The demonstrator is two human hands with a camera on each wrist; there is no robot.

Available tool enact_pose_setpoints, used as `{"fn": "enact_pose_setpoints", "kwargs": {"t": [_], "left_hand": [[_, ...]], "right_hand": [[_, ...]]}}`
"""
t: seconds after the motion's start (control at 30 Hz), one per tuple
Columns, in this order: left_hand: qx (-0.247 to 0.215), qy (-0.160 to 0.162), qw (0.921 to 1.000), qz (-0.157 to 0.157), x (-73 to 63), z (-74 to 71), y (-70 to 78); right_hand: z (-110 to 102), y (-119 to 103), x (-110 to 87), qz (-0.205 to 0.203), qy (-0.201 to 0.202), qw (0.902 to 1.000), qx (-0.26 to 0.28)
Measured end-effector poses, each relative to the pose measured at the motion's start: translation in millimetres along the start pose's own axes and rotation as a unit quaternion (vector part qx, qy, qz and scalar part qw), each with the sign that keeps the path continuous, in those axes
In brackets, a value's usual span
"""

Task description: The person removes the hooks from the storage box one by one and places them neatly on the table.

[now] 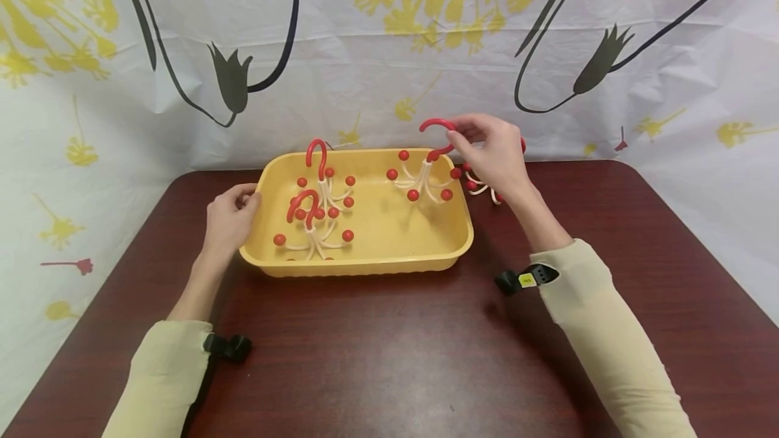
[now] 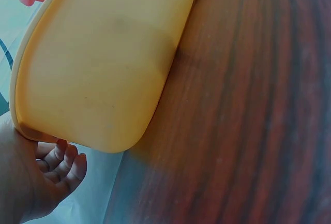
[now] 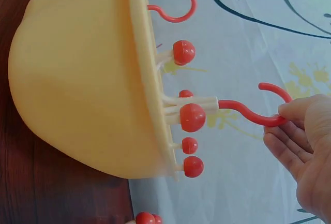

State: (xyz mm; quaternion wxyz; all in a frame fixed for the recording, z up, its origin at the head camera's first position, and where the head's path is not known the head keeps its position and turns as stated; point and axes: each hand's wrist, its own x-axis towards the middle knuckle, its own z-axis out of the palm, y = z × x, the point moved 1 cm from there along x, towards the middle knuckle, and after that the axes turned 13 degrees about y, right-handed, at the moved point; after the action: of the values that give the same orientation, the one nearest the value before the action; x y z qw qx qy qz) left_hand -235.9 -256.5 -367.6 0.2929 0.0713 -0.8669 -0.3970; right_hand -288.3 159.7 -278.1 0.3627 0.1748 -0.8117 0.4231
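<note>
My right hand [image 1: 494,154] pinches the red hook of a hanger [image 1: 428,167] whose curved cream arms end in red balls. It hangs upright over the right part of a yellow plastic tub [image 1: 389,265]. From the side, in the right wrist view, the hanger's balls [image 3: 192,118] show just above the rim. My left hand [image 1: 231,218] holds the tub's left end, with its fingers [image 2: 77,169] curled under the rim. Inside the tub's left half sit two more such hangers, a rear one [image 1: 322,184] and a front one [image 1: 312,230], hooks upward.
Another hanger [image 1: 481,188] lies on the dark wooden table [image 1: 389,350] right of the tub, partly behind my right hand. A white curtain [image 1: 341,73] with yellow and grey flower prints hangs close behind the table.
</note>
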Motion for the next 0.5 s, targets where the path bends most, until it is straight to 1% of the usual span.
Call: {"fn": "enact_pose_setpoints", "kwargs": {"t": [0.17, 0.5], "left_hand": [[0.000, 0.001, 1.0000, 0.000, -0.4, 0.9, -0.9], [-0.004, -0.001, 1.0000, 0.000, -0.7, 0.2, -0.3]], "right_hand": [[-10.1, 0.8, -2.0, 0.001, 0.015, 0.9999, 0.009], [-29.3, 0.6, -3.9, -0.015, 0.037, 0.9991, 0.016]]}}
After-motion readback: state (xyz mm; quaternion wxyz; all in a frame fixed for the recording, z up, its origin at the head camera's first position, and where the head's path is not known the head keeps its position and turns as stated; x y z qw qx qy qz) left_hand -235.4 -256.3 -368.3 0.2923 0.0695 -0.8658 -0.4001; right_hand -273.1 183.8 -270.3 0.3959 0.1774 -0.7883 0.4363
